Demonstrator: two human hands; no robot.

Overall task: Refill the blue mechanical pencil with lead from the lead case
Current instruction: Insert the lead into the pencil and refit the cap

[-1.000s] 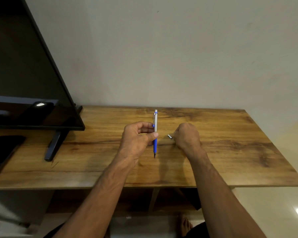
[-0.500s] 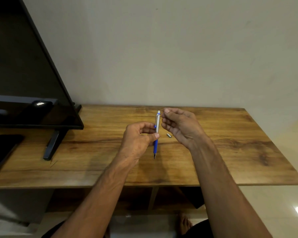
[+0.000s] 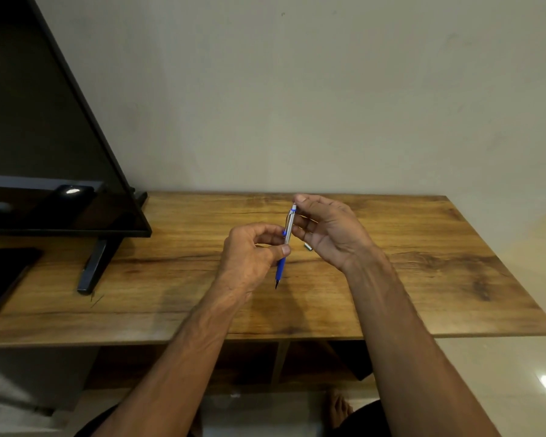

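My left hand (image 3: 252,257) holds the blue mechanical pencil (image 3: 285,247) upright over the wooden table (image 3: 423,279), pinching its silver barrel with the tip pointing down. My right hand (image 3: 328,231) is beside the pencil's upper end, palm turned toward me. Its thumb and forefinger meet on the white eraser (image 3: 294,205) at the top of the pencil. A small silver cap (image 3: 308,246) lies on the table just below my right palm. No lead case is visible.
A black television (image 3: 44,152) on a dark foot (image 3: 95,266) fills the left side. A dark flat object (image 3: 4,272) lies at the table's left edge. The wall runs close behind the table.
My right hand left the silver cap on the table, rose and turned palm up, then closed its fingertips on the pencil's top end. My left hand kept the pencil nearly still.
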